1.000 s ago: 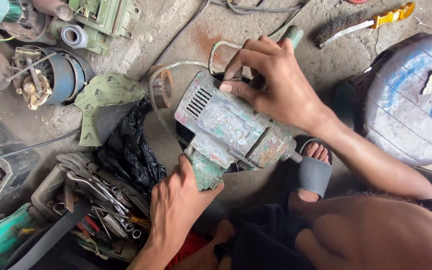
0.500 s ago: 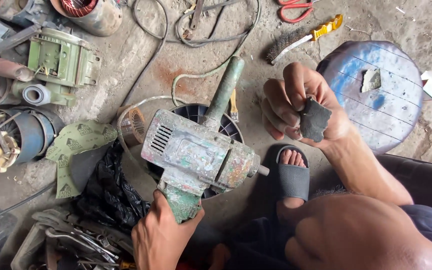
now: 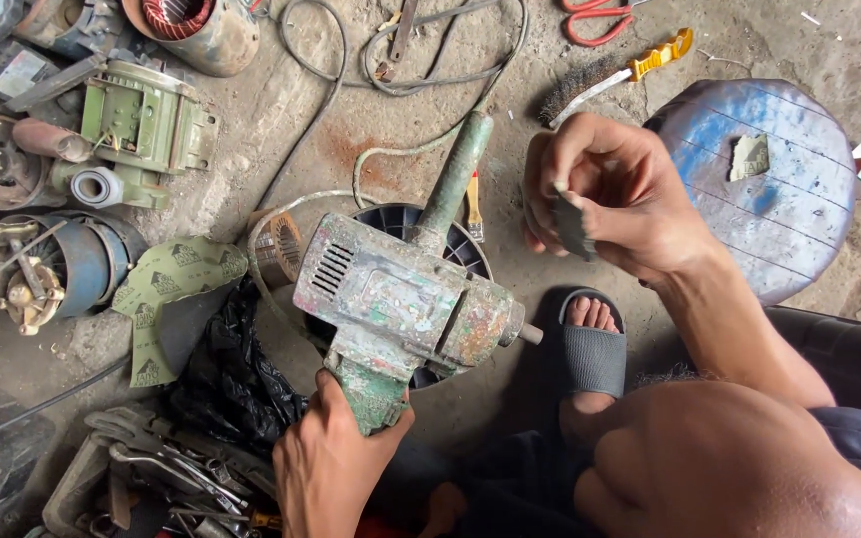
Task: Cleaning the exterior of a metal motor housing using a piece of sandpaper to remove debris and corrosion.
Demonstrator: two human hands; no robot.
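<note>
My left hand (image 3: 331, 458) grips the lower green handle of a worn, paint-chipped electric drill (image 3: 401, 304) that lies across a black plastic fan cover (image 3: 450, 244) on the concrete floor. A second green side handle (image 3: 455, 169) sticks up from the drill body, and a bare spindle points right. My right hand (image 3: 615, 194) is raised to the right of the drill and pinches a small dark folded piece of sandpaper (image 3: 572, 224) between fingers and thumb. My sandalled foot (image 3: 590, 344) and bare knee sit below it.
A blue round stool (image 3: 784, 189) with a paper scrap stands at right. A yellow-handled wire brush (image 3: 610, 75) and cables lie above. Old motors (image 3: 142, 130) and a stator (image 3: 196, 25) crowd the left, with green sandpaper sheets (image 3: 166, 289), a black bag (image 3: 231, 374) and a tool tray (image 3: 151, 478).
My right hand left the top of the drill and came up to the right with the sandpaper piece. The view shifted so the drill sits lower and more central.
</note>
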